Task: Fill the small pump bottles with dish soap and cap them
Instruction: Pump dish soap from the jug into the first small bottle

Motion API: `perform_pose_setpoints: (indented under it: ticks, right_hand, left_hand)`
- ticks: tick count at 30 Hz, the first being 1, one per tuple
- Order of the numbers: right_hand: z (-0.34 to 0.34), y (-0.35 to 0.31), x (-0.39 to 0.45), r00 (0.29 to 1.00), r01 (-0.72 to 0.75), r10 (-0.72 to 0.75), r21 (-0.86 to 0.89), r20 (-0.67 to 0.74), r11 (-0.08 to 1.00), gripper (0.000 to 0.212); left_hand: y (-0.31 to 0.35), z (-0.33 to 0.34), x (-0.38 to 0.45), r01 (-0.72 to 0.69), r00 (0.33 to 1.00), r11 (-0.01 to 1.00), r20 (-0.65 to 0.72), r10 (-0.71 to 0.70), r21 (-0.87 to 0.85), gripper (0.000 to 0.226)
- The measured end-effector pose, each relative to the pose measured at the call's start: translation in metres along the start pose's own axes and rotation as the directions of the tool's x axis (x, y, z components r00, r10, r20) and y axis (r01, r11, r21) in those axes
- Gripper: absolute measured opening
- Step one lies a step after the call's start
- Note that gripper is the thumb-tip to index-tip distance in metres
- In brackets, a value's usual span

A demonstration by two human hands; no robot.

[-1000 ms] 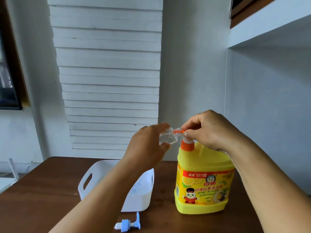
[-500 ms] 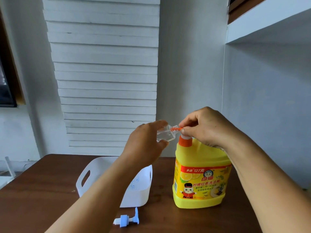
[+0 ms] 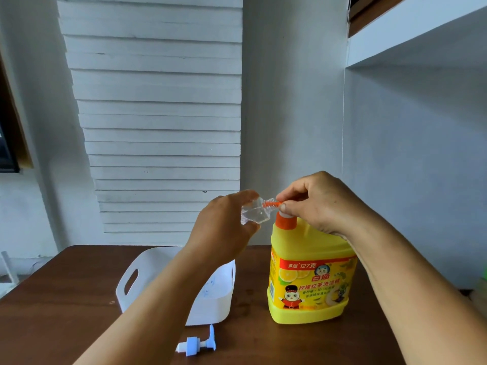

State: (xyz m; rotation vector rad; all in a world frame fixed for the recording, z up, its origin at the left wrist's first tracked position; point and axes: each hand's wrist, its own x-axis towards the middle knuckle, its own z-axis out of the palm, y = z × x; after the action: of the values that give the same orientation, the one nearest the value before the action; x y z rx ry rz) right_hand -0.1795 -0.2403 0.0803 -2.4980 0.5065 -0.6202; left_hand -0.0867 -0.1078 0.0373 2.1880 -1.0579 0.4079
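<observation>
A big yellow dish soap jug with an orange pump collar stands on the brown table. My right hand rests on top of the jug's pump head, fingers curled over it. The orange spout points left into the mouth of a small clear bottle. My left hand grips that bottle, tilted on its side, level with the spout. A blue and white pump cap lies loose on the table near the front.
A white plastic basket with handle slots stands left of the jug, partly behind my left forearm. White walls close in behind and to the right. A shelf juts out at the upper right.
Both hands, the small bottle and the jug keep the same pose relative to each other. Only the view shifted slightly.
</observation>
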Motion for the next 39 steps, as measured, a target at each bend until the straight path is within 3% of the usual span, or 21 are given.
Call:
perform_pose_setpoints:
  ticks: [7,15,39]
  right_hand:
    - [-0.02,-0.014,0.005,0.999,0.032,-0.031,-0.066,0.011,0.997,0.012]
    - [-0.002,-0.004,-0.002,1.0,0.018,-0.017,-0.03,0.006,0.999,0.021]
    - [-0.011,-0.009,-0.002,0.998,0.061,-0.061,-0.024,-0.024,0.998,0.018]
  left_hand:
    - [0.006,-0.01,0.006,-0.006,1.0,1.0,-0.027,0.005,-0.018,0.042]
    - [0.001,-0.002,-0.001,0.018,1.0,1.0,0.005,-0.017,-0.016,0.039]
    - [0.004,-0.009,0.002,0.002,1.0,0.999,-0.021,-0.003,-0.044,0.036]
